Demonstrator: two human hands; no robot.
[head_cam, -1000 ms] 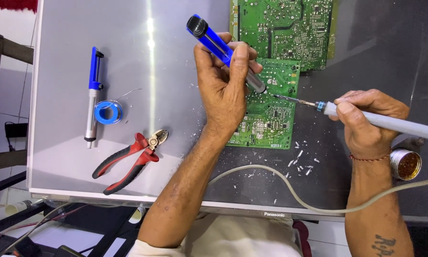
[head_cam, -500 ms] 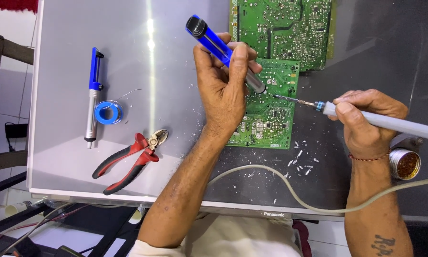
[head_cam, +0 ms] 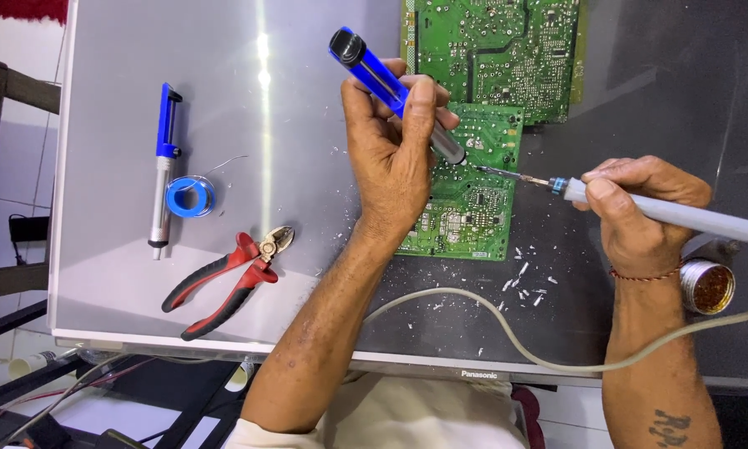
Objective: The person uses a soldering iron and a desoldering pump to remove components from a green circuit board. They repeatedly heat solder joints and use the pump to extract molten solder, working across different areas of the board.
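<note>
Over the small green board (head_cam: 473, 195), dead centre of the grey panel (head_cam: 266, 100), both hands are working one joint. Left hand (head_cam: 394, 158) is clenched round a blue desoldering pump (head_cam: 390, 87), plunger end up at 11 o'clock, nozzle angled down at 5 o'clock onto the board. Right hand (head_cam: 640, 216) comes in from 3 o'clock, fingers wrapped pen-style round a grey soldering iron (head_cam: 665, 216), its thin tip reaching to 9 o'clock and meeting the board just beside the pump's nozzle. Tip and nozzle look near touching; whether they actually touch is too fine to tell.

To my eye this is a heat-and-suck moment, and it goes best if the iron sits flat on the pad, the nozzle sits square and close over the joint, and the left hand stays braced so the plunger's kick does not drag the nozzle across the traces. Too long a dwell could lift a pad, I would judge.

Around them: a larger board (head_cam: 490, 50) at 12 o'clock, white flecks (head_cam: 523, 278) scattered at 5 o'clock of the small board, the iron's pale cord (head_cam: 507, 333) looping along the near edge. Far out at 9 o'clock lie a second pump (head_cam: 164, 166), a blue solder reel (head_cam: 189, 196) beside it, and red-handled cutters (head_cam: 224, 283) at 8 o'clock. A small round tin (head_cam: 708, 287) sits just behind the right wrist.
</note>
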